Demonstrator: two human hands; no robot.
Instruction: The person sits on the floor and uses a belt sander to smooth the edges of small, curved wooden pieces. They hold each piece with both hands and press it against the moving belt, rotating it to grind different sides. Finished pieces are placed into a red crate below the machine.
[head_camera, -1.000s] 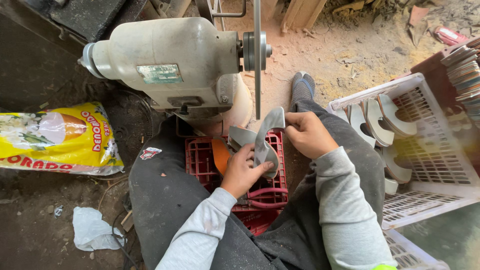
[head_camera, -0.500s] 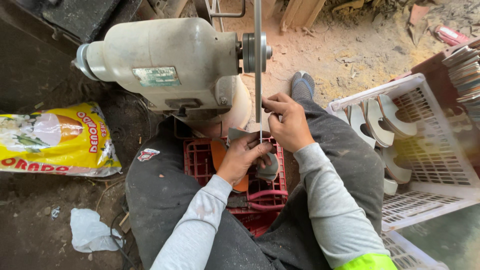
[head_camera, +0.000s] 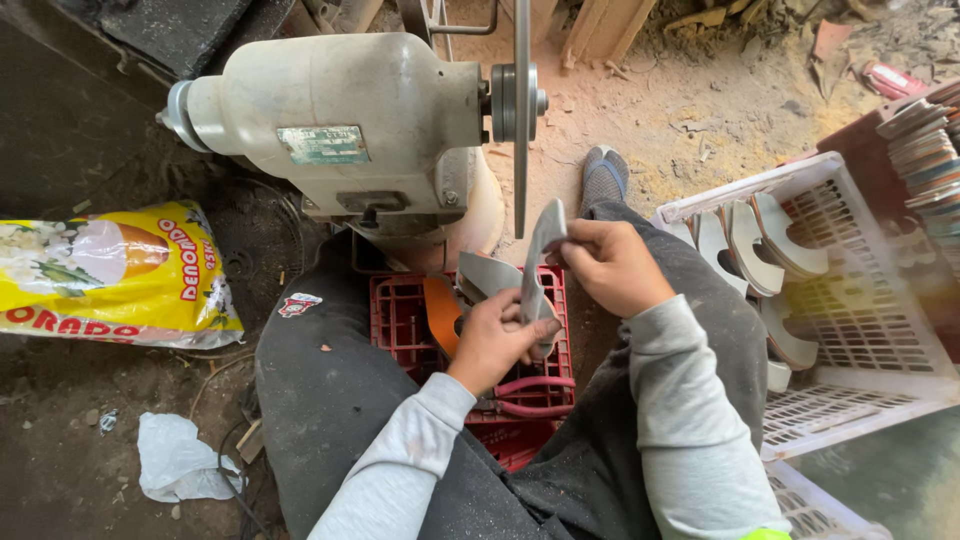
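Both my hands hold a curved grey sole-shaped piece (head_camera: 540, 255) upright on its edge, just below and right of the thin spinning disc (head_camera: 521, 110) of a cream-coloured motor machine (head_camera: 340, 125). My left hand (head_camera: 498, 340) grips its lower end over a red crate (head_camera: 400, 310). My right hand (head_camera: 610, 262) pinches its upper end. The piece is just clear of the disc's lower edge. I sit with dark-trousered legs on either side of the crate.
A white plastic crate (head_camera: 870, 300) at right holds several similar grey curved pieces (head_camera: 760, 240). Red-handled pliers (head_camera: 530, 388) lie in the red crate. A yellow printed bag (head_camera: 110, 275) and crumpled white paper (head_camera: 180, 458) lie on the dirt floor at left.
Half a second ago the piece was pressed up against the disc's edge; it is now drawn back down and turned on edge between both hands.
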